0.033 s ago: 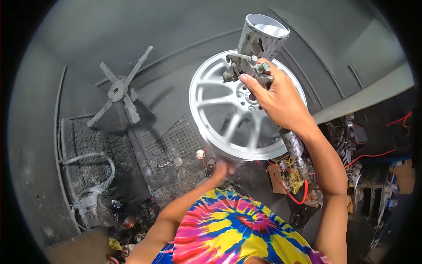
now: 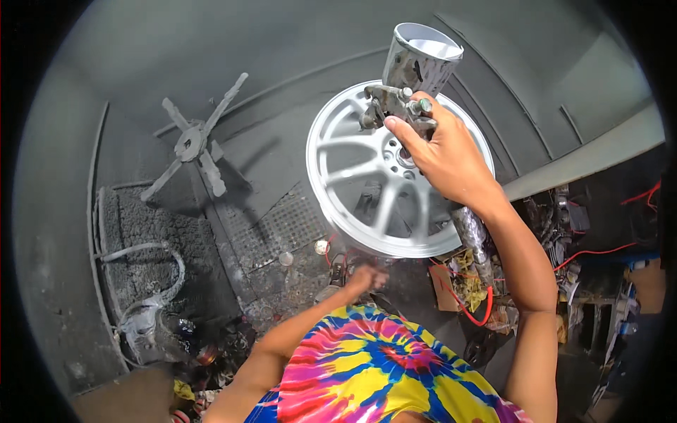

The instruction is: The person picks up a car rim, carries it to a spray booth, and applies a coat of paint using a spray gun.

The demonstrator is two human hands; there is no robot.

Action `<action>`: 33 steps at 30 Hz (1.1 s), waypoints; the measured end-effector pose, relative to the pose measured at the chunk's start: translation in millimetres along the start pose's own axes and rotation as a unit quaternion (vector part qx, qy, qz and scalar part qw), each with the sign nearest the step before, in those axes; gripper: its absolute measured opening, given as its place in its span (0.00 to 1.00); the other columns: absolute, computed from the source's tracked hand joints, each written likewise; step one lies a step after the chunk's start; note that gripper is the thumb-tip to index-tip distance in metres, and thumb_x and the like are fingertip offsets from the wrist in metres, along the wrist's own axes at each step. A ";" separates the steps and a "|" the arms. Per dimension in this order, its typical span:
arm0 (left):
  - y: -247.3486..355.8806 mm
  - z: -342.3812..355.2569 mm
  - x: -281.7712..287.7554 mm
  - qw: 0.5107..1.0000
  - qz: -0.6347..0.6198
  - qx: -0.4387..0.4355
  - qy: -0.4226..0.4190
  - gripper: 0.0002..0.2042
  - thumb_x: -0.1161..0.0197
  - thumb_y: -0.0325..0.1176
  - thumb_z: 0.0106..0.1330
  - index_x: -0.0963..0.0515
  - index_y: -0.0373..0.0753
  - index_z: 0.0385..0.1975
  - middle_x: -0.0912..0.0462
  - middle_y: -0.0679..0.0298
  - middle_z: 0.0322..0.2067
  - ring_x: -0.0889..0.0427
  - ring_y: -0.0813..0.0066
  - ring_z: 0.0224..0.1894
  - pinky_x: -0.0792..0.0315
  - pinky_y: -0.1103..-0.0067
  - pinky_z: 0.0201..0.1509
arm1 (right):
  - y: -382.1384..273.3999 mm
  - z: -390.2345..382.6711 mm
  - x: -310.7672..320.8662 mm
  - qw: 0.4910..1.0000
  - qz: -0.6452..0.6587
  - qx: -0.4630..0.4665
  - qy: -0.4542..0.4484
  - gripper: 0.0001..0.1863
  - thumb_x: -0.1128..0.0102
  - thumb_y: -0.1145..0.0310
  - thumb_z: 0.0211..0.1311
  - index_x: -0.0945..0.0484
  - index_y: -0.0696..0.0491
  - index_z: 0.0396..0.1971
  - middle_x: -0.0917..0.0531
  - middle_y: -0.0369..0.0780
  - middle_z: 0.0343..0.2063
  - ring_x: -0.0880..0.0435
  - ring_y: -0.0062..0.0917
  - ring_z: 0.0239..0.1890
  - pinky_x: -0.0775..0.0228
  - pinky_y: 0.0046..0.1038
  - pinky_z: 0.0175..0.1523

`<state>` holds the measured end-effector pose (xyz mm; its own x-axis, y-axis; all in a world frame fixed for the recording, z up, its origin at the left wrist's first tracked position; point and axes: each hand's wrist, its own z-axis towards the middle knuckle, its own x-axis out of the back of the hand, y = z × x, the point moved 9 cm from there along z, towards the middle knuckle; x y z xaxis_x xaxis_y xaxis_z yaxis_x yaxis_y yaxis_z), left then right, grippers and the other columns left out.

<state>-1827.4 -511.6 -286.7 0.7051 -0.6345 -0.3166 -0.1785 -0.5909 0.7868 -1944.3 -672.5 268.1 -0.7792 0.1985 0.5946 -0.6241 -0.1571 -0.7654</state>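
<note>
My right hand (image 2: pixel 455 155) is closed around a spray gun (image 2: pixel 393 103), thumb at its back. On top of the gun sits a dented, paint-streaked metal cup (image 2: pixel 421 67) with pale paint inside. Under the gun is a silver multi-spoke wheel rim (image 2: pixel 352 170); the hand and gun hide part of its spokes and right side. My left hand (image 2: pixel 368 280), blurred by motion, is just below the rim's near edge, apart from it. Its fingers look partly curled but are too smeared to read. Below my right wrist, a metal-coloured cylinder (image 2: pixel 474 236) joins a red hose (image 2: pixel 486 310).
A paint-coated stand with several arms (image 2: pixel 189 144) stands at left. Near it are a shaggy grey mat (image 2: pixel 159 222) and a perforated floor panel (image 2: pixel 275 229). Grey booth walls (image 2: pixel 282 42) curve around. Clutter and a cardboard piece (image 2: pixel 443 285) lie at lower right.
My left hand has moved slightly right and back toward me, away from the rim's edge. The wheel's spokes have turned a little. My right hand and the spray gun are nearly unmoved.
</note>
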 end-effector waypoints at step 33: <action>126.3 -17.0 169.1 0.942 -0.188 -0.040 0.275 0.15 0.48 0.29 0.72 0.22 0.26 0.51 0.15 0.54 0.41 0.13 0.62 0.42 0.15 0.67 0.53 | 123.4 -1.3 204.2 0.951 -0.200 -0.201 0.120 0.24 0.39 0.45 0.70 0.16 0.50 0.52 0.12 0.38 0.25 0.11 0.27 0.34 0.23 0.33 0.47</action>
<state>-1719.0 -685.1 -231.9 0.9611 -0.0209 -0.2755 0.1912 -0.6696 0.7177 -2180.4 -650.0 294.8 -0.4181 0.3884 0.8212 -0.7575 0.3499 -0.5512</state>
